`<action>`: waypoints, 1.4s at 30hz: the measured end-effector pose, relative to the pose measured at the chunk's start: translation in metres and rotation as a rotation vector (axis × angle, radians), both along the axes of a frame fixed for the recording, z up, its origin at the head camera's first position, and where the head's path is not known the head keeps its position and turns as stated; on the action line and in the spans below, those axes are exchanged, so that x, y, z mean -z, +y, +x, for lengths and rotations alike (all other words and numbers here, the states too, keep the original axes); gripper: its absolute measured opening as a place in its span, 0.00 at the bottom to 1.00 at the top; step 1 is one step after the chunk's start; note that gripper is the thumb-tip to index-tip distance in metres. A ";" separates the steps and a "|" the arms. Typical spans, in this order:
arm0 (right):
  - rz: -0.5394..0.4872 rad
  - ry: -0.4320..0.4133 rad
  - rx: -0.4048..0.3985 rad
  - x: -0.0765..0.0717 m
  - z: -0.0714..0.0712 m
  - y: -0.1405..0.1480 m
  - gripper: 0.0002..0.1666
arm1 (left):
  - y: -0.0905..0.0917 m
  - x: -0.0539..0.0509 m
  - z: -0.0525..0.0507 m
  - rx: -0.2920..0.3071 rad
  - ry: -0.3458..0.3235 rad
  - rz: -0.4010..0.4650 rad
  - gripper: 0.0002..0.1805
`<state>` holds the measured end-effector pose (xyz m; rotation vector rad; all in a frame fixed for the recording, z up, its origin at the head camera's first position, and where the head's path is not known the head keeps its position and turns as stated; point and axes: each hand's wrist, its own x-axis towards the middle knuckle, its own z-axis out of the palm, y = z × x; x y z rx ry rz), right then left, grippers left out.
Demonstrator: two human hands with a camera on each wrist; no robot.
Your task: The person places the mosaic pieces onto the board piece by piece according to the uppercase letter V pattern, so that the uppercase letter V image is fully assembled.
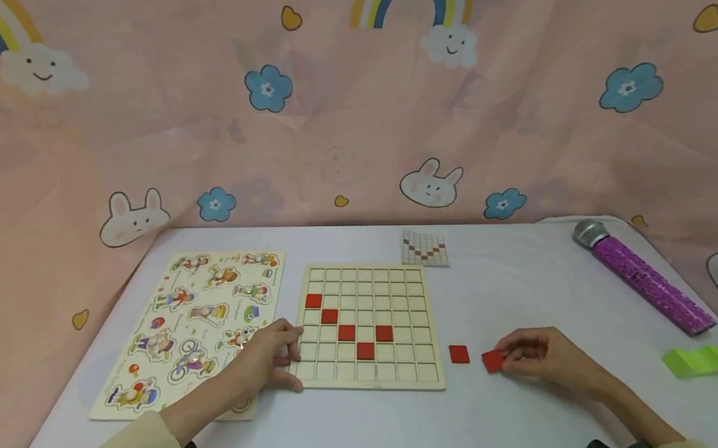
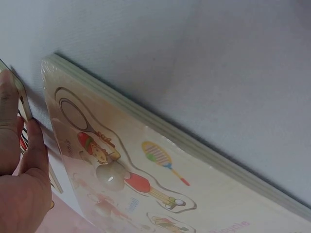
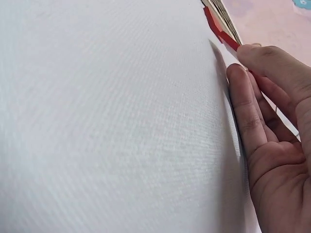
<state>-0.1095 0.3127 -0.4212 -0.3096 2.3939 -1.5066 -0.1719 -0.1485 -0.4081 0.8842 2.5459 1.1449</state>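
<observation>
A pale wooden grid board [image 1: 407,370] lies on the table with several red square tiles set in its cells. At its left edge, my left hand [image 1: 268,361] rests its fingertips and thumb against the rim; the left wrist view shows these fingers [image 2: 36,150] beside the board's side. My right hand [image 1: 547,358] pinches a red square tile [image 1: 493,361] between thumb and fingers, low over the table to the right of the board. In the right wrist view that tile [image 3: 229,41] shows edge-on. Another red tile [image 1: 459,354] lies loose between the board and the held tile.
A puzzle board with cartoon figures [image 1: 210,331] lies left of the grid. Behind the grid lies a small pattern card [image 1: 424,248]. To the right are a purple glittery tube with a silver top [image 1: 653,284] and a bright green piece [image 1: 697,361]. A pink printed cloth [image 1: 333,129] hangs behind.
</observation>
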 end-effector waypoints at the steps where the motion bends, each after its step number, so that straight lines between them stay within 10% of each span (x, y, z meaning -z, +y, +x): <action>1: -0.002 0.001 0.031 0.001 0.000 -0.001 0.21 | 0.000 0.000 0.000 -0.001 -0.001 0.000 0.22; 7: -0.025 0.032 0.227 0.003 0.002 -0.012 0.24 | 0.001 -0.003 0.000 -0.010 -0.017 0.012 0.22; 20: -0.034 0.012 0.324 0.000 -0.010 -0.034 0.25 | 0.001 -0.001 0.001 -0.048 -0.060 0.037 0.22; 42: -0.173 -0.057 0.296 0.003 -0.047 -0.068 0.26 | 0.002 -0.001 0.000 -0.040 -0.046 0.033 0.24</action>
